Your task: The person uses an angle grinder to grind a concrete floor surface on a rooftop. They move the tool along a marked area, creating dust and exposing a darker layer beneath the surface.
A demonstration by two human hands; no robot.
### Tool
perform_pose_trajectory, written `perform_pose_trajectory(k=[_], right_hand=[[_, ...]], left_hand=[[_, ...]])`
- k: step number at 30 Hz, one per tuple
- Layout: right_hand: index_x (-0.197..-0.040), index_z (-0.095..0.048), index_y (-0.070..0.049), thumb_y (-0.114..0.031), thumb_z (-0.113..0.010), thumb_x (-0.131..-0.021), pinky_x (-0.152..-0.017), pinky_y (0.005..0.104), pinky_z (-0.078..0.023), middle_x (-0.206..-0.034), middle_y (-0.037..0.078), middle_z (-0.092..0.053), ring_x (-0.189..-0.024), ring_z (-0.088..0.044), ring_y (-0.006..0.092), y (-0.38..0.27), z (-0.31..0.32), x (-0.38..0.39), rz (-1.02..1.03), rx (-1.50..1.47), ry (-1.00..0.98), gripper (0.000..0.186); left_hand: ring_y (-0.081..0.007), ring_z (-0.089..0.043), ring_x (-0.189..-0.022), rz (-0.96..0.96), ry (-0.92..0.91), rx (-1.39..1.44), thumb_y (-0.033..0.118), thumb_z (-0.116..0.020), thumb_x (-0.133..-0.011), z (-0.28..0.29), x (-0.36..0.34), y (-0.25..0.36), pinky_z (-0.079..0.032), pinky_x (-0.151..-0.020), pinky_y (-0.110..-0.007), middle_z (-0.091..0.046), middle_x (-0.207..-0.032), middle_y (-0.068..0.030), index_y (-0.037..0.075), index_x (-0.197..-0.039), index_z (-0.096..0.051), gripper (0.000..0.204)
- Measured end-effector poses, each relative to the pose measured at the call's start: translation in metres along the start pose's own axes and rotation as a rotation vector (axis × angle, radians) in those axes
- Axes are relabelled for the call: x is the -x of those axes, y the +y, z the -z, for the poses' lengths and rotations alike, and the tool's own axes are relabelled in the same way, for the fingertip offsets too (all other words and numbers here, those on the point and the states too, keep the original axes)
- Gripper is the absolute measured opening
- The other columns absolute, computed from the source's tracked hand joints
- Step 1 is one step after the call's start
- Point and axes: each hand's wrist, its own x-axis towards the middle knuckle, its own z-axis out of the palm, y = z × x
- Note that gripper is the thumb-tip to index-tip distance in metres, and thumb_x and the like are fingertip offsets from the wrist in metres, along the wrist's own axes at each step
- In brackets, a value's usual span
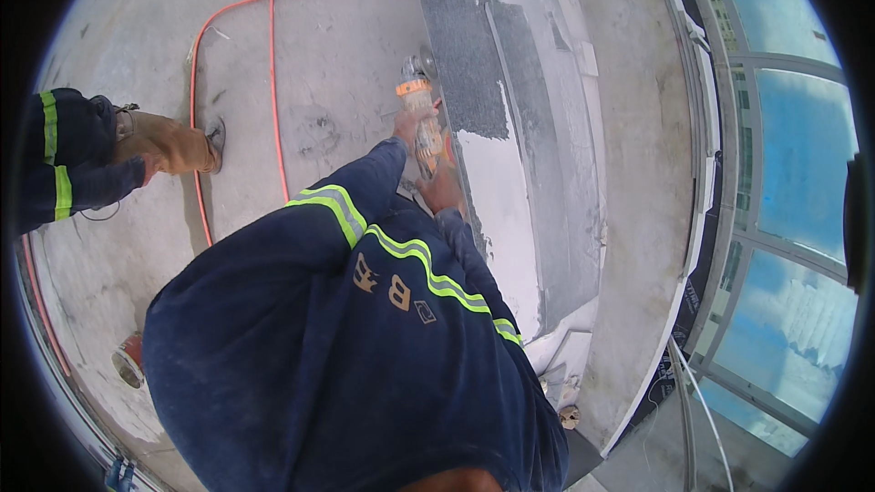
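A dusty orange-and-tan angle grinder with a round metal head (428, 138) is at the upper middle of the head view, pointing away from the person, its head at the left edge of a long dark grey slab partly coated in white (469, 59); whether the disc bites into that edge is too blurred to tell. The left hand (412, 123) is closed around the front part of the grinder's body, and the right hand (442, 189) grips its rear end, nearer the person, though its separate fingers are hard to make out. To the right of the slab, alongside it, lies a long lighter grey panel with white smears (551, 137). The person's dark navy jacket with lime-and-silver reflective bands (301, 355) fills the lower middle. Left of the grinder, a thin orange hose (275, 91) runs and loops over the pale grey concrete floor (346, 46). Farther left, a co-worker in a navy top with lime bands (77, 118) is beside the hose, one shoe near it. At the lower left lies a small reddish cylindrical container (129, 360), and along the far right stand tall framed glass panes showing blue (802, 155)
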Motion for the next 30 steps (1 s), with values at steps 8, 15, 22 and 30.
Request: perform_pose_trajectory(k=[8,15,22,30], right_hand=[[-0.131,-0.038,0.000,-0.035,-0.076,-0.077,-0.079,0.0516,-0.050,-0.100,0.028,-0.065,-0.094,-0.063,0.0462,-0.004,0.004,0.008,-0.040,0.019,0.004,0.074],[-0.120,-0.043,-0.002,-0.028,-0.076,-0.075,-0.079,0.0519,-0.049,-0.101,0.028,-0.065,-0.095,-0.063,0.0462,-0.005,0.003,-0.001,0.051,-0.049,0.098,0.062],[-0.120,-0.042,-0.002,-0.029,-0.073,-0.075,-0.078,0.0527,-0.049,-0.100,0.028,-0.065,-0.093,-0.063,0.0468,-0.005,-0.002,-0.009,-0.024,-0.082,0.044,0.061],[-0.124,-0.042,0.000,-0.030,-0.074,-0.074,-0.079,0.0521,-0.049,-0.099,0.029,-0.065,-0.093,-0.063,0.0460,-0.008,-0.005,-0.004,-0.029,-0.074,0.041,0.067]], left_hand=[[-0.0219,-0.068,-0.069,0.009,0.019,-0.011,0.017,-0.073,-0.078,-0.002,0.008,-0.001,-0.059,-0.059,-0.040,-0.066,-0.085,-0.0104,0.001,-0.105,-0.058,0.035],[-0.0219,-0.067,-0.063,0.012,0.051,-0.009,0.019,-0.072,-0.079,-0.007,0.002,0.007,-0.058,-0.055,-0.038,-0.066,-0.080,-0.0125,0.003,-0.104,-0.057,0.033],[-0.0222,-0.066,-0.059,-0.009,-0.007,-0.019,0.019,-0.071,-0.079,-0.004,-0.005,0.013,-0.058,-0.052,-0.039,-0.065,-0.077,-0.0121,0.003,-0.102,-0.056,0.032],[-0.0220,-0.067,-0.066,0.029,-0.014,0.024,0.015,-0.071,-0.079,0.003,-0.008,0.009,-0.059,-0.055,-0.037,-0.061,-0.084,-0.0092,0.004,-0.107,-0.052,0.036]])
